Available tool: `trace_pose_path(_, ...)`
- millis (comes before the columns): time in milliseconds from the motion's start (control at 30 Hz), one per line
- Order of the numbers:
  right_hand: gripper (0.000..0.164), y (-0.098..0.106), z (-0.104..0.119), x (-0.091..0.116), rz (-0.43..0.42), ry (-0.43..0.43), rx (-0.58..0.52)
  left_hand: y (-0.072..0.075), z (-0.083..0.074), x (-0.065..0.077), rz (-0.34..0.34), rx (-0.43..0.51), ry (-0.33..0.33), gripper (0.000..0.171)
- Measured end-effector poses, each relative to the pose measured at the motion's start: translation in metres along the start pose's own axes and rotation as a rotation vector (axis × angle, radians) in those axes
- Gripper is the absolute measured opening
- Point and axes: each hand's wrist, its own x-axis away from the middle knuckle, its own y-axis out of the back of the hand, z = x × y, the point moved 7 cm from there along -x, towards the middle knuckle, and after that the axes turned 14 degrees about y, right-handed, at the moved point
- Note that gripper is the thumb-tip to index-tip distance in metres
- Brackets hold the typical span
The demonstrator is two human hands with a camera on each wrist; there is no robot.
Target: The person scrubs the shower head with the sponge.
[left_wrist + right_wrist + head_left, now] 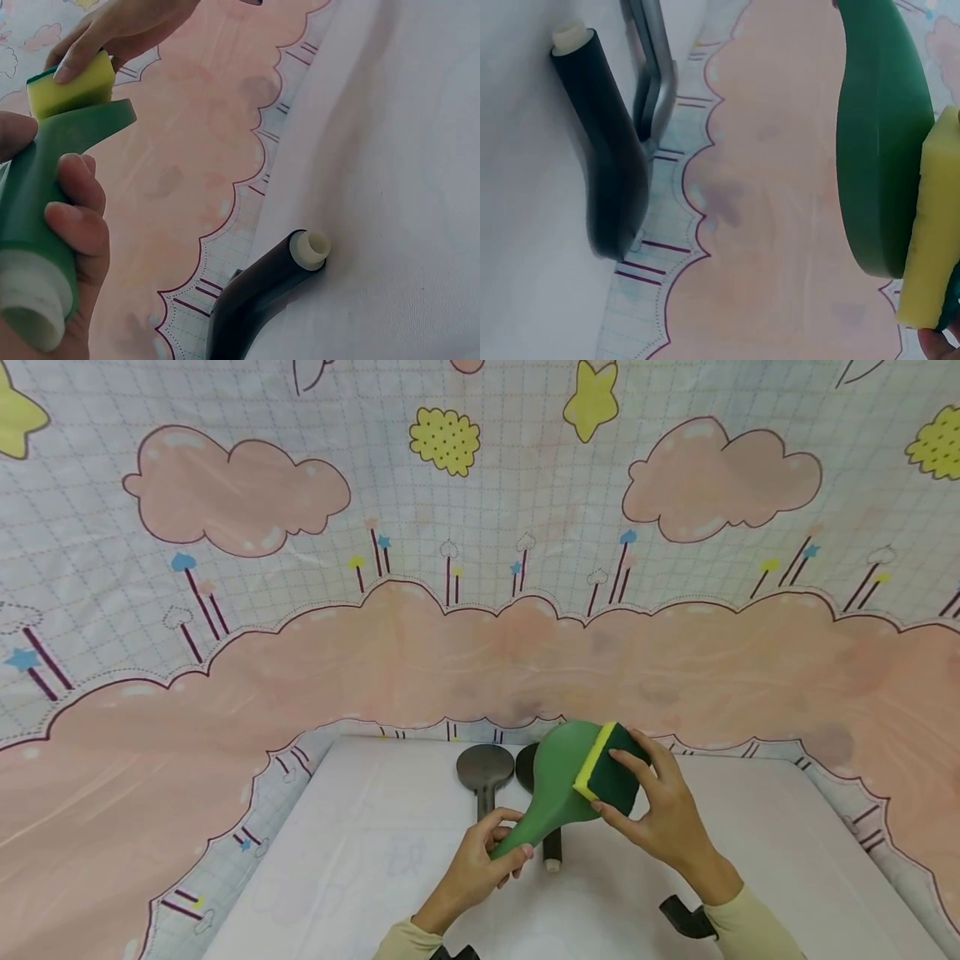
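The green tool point(552, 781) is gripped by its handle point(519, 836) in the left hand point(476, 856) above the table point(337, 860), seemingly freeing its broad head point(566, 752) for the sponge point(615, 783), pinched against it by the right hand point(669, 818).

A pale, grid-printed backdrop point(487, 510) fills the upper field of the head view. It bears pink clouds point(238, 497), yellow stars point(591, 400) and dotted yellow patches point(445, 441). Below these, thin dark sticks point(202, 602), some tipped in blue or yellow, stand above a scalloped pink band point(480, 652), outlined in dark red and marked with dusky smudges point(831, 746). The band passes behind the white tabletop point(360, 827) and down both sides, separated from it by a gridded strip point(251, 827). Light is soft and even, dimmer in both wrist views.
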Motion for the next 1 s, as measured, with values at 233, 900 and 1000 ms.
trace_pose_path(233,0.072,0.005,-0.012,-0.002,-0.029,-0.037,-0.02,0.001,0.001,0.001,0.005,-0.034,0.025,0.034)
trace_pose_path(900,0.071,-0.001,0.003,-0.011,-0.028,-0.007,-0.025,0.001,-0.002,-0.005,-0.069,-0.099,0.017,0.034)
trace_pose_path(1000,0.073,-0.001,0.008,-0.013,-0.024,0.008,-0.022,-0.001,-0.004,-0.006,-0.069,-0.092,0.01,0.033)
